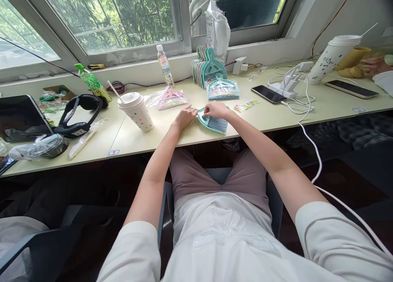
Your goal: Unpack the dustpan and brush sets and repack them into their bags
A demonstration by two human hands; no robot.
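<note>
A small teal dustpan with a brush (pixel 215 125) lying in it rests near the table's front edge, its bristles toward the right. My left hand (pixel 185 116) is closed at the handle end, fingertips on the teal handle. Over the upper part of the set, my right hand (pixel 216 109) is closed in a pinch on the brush; its fingers partly hide the contact. Behind the hands sits a teal dustpan set in clear wrap (pixel 222 90). A pink dustpan set (pixel 172 98) in a plastic bag lies to its left. A printed card (pixel 247 106) lies to the right.
Several coloured dustpans (pixel 211 69) stand against the wall. A white lidded cup (pixel 135 111) is left of my hands, with headphones (pixel 80 113) beyond. Bottles (pixel 165 66) stand near the window. On the right are a phone (pixel 268 94), a power strip (pixel 284 88) and trailing white cables.
</note>
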